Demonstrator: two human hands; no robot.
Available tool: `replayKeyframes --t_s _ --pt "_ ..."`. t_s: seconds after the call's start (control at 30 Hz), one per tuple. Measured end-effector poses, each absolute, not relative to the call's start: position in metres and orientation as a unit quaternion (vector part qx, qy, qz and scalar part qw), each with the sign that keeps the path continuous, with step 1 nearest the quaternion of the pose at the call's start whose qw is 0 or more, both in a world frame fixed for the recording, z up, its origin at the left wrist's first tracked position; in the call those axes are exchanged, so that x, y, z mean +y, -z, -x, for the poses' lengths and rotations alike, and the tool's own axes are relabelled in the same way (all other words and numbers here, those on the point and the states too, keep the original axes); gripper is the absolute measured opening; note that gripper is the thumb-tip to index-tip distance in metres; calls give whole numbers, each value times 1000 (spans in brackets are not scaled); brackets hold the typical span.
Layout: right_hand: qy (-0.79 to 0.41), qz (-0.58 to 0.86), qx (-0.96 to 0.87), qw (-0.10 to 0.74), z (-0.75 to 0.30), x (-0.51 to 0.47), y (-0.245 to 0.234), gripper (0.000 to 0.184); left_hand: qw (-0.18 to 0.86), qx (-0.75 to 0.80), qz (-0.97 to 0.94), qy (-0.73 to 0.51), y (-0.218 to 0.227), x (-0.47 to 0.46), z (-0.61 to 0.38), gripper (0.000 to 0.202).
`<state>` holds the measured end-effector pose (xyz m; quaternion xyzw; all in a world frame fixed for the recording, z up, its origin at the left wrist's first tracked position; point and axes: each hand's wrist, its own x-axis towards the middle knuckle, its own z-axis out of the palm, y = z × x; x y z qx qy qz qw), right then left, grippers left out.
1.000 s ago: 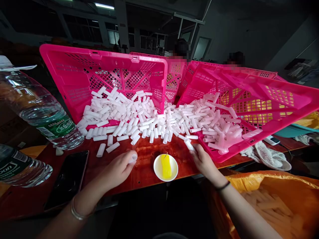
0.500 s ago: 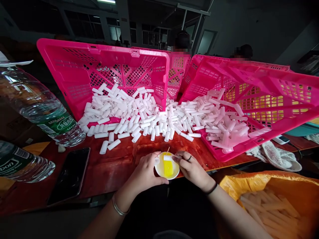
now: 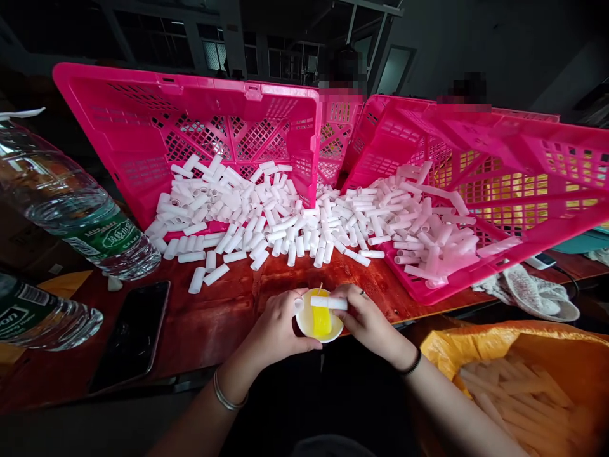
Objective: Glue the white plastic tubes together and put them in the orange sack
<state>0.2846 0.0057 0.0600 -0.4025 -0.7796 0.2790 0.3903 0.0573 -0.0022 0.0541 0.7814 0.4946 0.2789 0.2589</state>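
Observation:
My left hand (image 3: 280, 324) is closed on the rim of a small white bowl (image 3: 304, 325), with its thumb along the near side. A short white tube (image 3: 299, 305), seen end-on, sits at its fingertips. In the bowl lies a bright yellow piece (image 3: 322, 322), and a thin stick (image 3: 320, 287) pokes up at the far rim. My right hand (image 3: 364, 320) pinches another white tube (image 3: 329, 303), held sideways over the bowl with its left end above the yellow piece.
White tubes (image 3: 247, 209) spill from two tipped pink crates (image 3: 190, 89) onto the red table (image 3: 266, 289). Water bottles (image 3: 95, 216) and a phone (image 3: 133, 336) are at left. An orange sack (image 3: 457, 339) of long tubes stands at lower right. People's heads show behind the crates.
The tube in my right hand has shifted right and more of its length shows. My left hand and the bowl stay nearly in place. The camera view has tilted slightly.

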Motion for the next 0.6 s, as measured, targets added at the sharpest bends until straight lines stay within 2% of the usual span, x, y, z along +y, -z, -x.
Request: replayKeyframes --t_s 0.1,0.27,0.37,0.47,0.6 --pt "-324 431 -755 373 -286 6 -61 23 255 494 -781 -282 -55 -2 -57 87" --pt "-218 386 -812 380 -288 6 -62 14 260 497 -781 -275 -57 -2 -58 86" --pt "-293 388 -776 401 -288 5 -61 18 266 493 -784 -267 -59 -2 -58 84" --pt "-341 425 -746 383 -288 4 -60 24 271 498 -781 -262 -62 -2 -58 84" --pt "-234 405 -799 378 -291 3 -58 16 283 506 -773 -258 -65 -4 -59 83"
